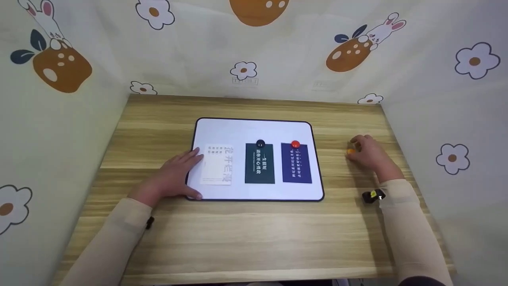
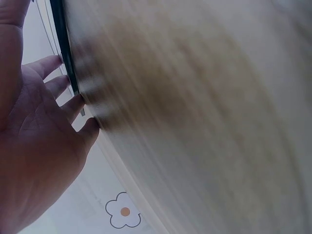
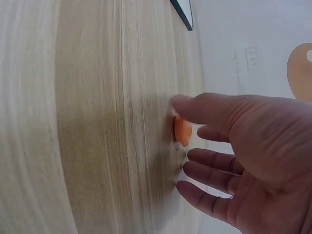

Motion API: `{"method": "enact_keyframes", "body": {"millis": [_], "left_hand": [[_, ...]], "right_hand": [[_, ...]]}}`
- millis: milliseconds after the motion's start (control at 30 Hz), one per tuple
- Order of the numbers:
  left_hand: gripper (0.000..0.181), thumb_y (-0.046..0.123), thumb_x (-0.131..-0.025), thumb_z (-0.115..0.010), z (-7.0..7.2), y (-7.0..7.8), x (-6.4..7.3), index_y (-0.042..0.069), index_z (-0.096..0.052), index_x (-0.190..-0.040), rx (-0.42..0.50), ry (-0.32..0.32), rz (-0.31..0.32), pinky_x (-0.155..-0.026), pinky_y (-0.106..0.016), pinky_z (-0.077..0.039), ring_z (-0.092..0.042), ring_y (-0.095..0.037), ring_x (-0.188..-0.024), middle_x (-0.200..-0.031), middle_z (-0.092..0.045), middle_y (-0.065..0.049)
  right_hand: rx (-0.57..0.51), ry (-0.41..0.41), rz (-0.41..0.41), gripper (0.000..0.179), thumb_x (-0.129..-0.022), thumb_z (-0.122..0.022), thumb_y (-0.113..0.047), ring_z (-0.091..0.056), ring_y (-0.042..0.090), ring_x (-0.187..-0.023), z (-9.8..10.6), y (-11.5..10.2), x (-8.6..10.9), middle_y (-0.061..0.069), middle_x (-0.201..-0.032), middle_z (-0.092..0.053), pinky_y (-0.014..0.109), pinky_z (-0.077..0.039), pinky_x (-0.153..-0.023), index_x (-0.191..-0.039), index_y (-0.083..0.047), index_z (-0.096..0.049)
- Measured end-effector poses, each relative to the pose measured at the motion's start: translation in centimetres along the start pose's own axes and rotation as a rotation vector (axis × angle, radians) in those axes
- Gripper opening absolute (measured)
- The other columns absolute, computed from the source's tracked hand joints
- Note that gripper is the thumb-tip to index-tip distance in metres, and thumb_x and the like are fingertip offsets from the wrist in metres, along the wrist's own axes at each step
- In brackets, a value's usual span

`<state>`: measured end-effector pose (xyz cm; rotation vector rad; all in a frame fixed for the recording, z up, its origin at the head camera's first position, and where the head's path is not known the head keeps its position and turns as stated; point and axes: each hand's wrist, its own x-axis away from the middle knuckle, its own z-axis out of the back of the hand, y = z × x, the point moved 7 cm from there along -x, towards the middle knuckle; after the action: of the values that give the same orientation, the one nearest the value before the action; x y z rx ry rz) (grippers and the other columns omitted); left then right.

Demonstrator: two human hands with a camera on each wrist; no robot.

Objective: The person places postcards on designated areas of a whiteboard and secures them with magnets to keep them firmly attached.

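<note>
A whiteboard [image 1: 222, 129] with a dark rim lies on the wooden table. Three cards are on it: a white card [image 1: 216, 165] at left, a dark green card [image 1: 259, 169] under a black round magnet [image 1: 260, 143], and a blue card [image 1: 296, 165] under a red round magnet [image 1: 295, 144]. My left hand [image 1: 172, 174] rests at the board's left edge, fingers spread and fairly straight. Right of the board, my right hand [image 1: 369, 153] is at an orange magnet [image 3: 183, 130] on the table. Thumb and fingers are parted around it; contact is unclear.
Patterned cloth walls [image 1: 278, 59] with rabbits, fruit and flowers rise behind the table [image 1: 254, 238] and along both sides. A small black wrist device [image 1: 373, 195] sits at the right cuff.
</note>
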<state>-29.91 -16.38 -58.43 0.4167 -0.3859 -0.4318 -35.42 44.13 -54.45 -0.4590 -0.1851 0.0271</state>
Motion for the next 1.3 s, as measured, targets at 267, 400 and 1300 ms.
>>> {"method": "enact_keyframes", "body": {"millis": [267,400,1300], "left_hand": [[0.137,0.068,-0.073,-0.097,0.04,0.23,0.11,0.015,-0.026,-0.177,0.003,-0.004,0.003,-0.133,-0.068,-0.013,-0.01,-0.044,-0.169,-0.186,-0.01,-0.009],[0.136,0.066,-0.073,-0.098,0.08,0.27,0.12,0.014,-0.027,-0.177,0.003,0.003,-0.002,-0.133,-0.068,-0.014,-0.011,-0.043,-0.169,-0.186,-0.011,-0.01],[0.138,0.066,-0.073,-0.099,0.18,0.3,0.07,0.014,-0.026,-0.177,0.0,-0.002,-0.002,-0.134,-0.066,-0.012,-0.009,-0.042,-0.17,-0.186,-0.01,-0.008]], "right_hand": [[0.009,-0.01,0.019,0.049,-0.1,-0.082,-0.015,-0.059,0.047,-0.113,-0.13,-0.2,0.08,0.032,-0.127,-0.056,0.065,-0.05,-0.101,-0.136,0.011,-0.062],[0.004,-0.013,0.02,0.048,-0.099,-0.082,-0.014,-0.06,0.047,-0.113,-0.12,-0.34,0.07,0.032,-0.126,-0.057,0.064,-0.05,-0.102,-0.135,0.011,-0.063],[0.002,0.02,0.059,0.025,-0.096,-0.08,-0.007,-0.067,0.039,-0.097,0.03,-0.74,-0.2,0.025,-0.104,-0.073,0.053,-0.053,-0.088,-0.113,0.01,-0.074]]}}
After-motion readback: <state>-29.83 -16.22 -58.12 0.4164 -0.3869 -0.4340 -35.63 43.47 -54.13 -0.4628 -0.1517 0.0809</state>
